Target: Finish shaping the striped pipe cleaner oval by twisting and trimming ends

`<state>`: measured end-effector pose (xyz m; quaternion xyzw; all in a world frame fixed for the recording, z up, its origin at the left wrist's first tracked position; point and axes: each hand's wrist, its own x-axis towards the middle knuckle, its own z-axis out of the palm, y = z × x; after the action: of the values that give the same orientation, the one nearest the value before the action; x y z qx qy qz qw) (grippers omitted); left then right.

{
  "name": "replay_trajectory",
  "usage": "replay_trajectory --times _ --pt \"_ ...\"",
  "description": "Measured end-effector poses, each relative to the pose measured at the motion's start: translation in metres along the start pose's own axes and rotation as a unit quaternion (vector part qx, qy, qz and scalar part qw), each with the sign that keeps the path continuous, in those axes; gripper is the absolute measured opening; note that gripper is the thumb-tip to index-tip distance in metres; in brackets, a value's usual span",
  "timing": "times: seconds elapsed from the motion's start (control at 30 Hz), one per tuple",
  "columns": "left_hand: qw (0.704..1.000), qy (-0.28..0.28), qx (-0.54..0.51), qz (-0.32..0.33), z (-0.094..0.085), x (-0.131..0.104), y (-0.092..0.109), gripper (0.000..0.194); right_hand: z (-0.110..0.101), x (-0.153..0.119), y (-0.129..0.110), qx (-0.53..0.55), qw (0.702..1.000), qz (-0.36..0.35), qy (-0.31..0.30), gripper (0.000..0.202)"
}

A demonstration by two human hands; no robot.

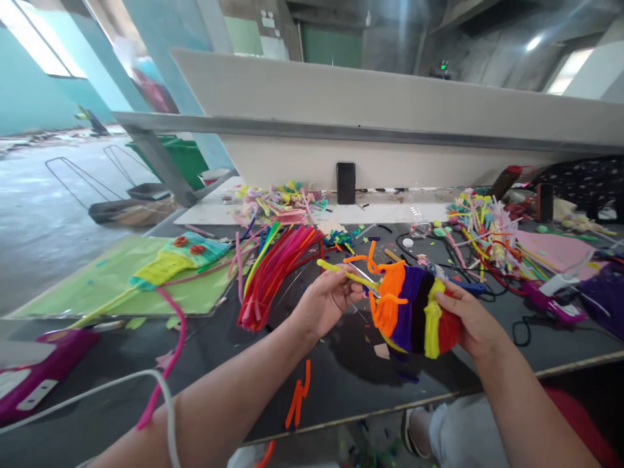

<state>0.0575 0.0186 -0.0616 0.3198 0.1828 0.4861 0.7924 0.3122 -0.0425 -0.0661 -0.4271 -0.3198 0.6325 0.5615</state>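
Observation:
My right hand [465, 315] grips the right edge of a rounded pipe-cleaner piece [418, 318], striped orange, purple, black, yellow and red. Its thumb lies on the red and yellow end. Pinched in my left hand [331, 296] is a yellow pipe cleaner [327, 265], which reaches right to the orange end of the piece. A thin shiny metal tool [363, 273] shows beside my left fingers; its kind is not clear. Loose orange pipe-cleaner ends stick out above the piece. Both hands are closed, held over the dark table [361, 390].
A bundle of red and pink pipe cleaners [277, 276] lies left of my left hand. Farther left, a yellow and teal brush-shaped craft [178, 260] rests on a green sheet [102, 266]. Magenta glue guns [550, 302] and cords lie at both sides. A phone [346, 183] leans on the back board.

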Motion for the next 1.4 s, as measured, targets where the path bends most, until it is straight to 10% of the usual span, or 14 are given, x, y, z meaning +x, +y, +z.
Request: replay_trajectory --times 0.23,0.5,0.83,1.0,1.4 --pt "0.988 -0.082 0.103 -0.079 -0.007 0.001 0.02 0.042 -0.027 -0.006 -0.022 -0.019 0.999 -0.005 0.044 0.032" --pt "0.855 -0.228 0.349 -0.309 0.002 -0.008 0.005 0.03 -0.038 -0.01 -0.032 -0.034 0.999 -0.023 0.01 0.036" --pt "0.936 -0.16 0.208 -0.234 0.008 -0.014 -0.022 0.027 0.008 0.002 0.012 0.122 0.986 -0.114 -0.004 0.027" --pt "0.942 -0.113 0.233 -0.215 0.014 -0.015 -0.031 0.028 0.043 -0.002 0.035 0.145 0.982 -0.064 -0.101 0.03" --pt "0.932 -0.115 0.296 -0.173 0.018 -0.013 -0.036 0.024 0.046 -0.005 0.041 0.086 0.993 -0.078 -0.032 0.008"
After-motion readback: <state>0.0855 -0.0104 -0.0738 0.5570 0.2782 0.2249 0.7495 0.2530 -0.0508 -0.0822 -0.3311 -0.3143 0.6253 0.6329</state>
